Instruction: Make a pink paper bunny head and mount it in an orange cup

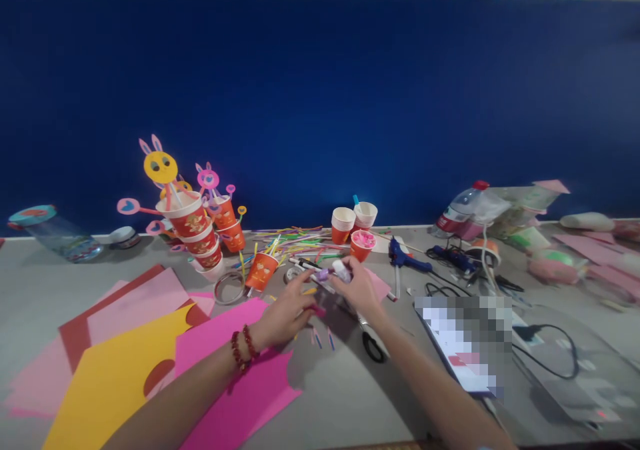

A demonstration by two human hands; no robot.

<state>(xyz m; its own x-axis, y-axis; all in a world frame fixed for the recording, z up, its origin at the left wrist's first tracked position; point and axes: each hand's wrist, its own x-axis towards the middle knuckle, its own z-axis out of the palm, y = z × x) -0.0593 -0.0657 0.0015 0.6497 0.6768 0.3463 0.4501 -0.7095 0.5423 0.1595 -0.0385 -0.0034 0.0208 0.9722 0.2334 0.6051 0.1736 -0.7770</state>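
My right hand (361, 291) is closed around a small white-and-purple tube (341, 271) that looks like a glue stick, its purple end pointing left. Just left of it, my left hand (287, 313), with a red bead bracelet on the wrist, has its fingers curled in. A small pink paper piece (319, 311) shows at its fingertips, partly hidden. Scissors (373, 345) with black handles lie under my right forearm. Little pink and blue paper strips (324, 339) rest on the table between my arms.
Decorated cup stacks (193, 227) stand at left, above coloured paper sheets (125, 363). A tipped red cup (262, 271) holds straws. Farther right are stacked cups (343, 226), a blue glue gun (407, 258), cables, a bottle (460, 211) and a blurred-out tablet (463, 350).
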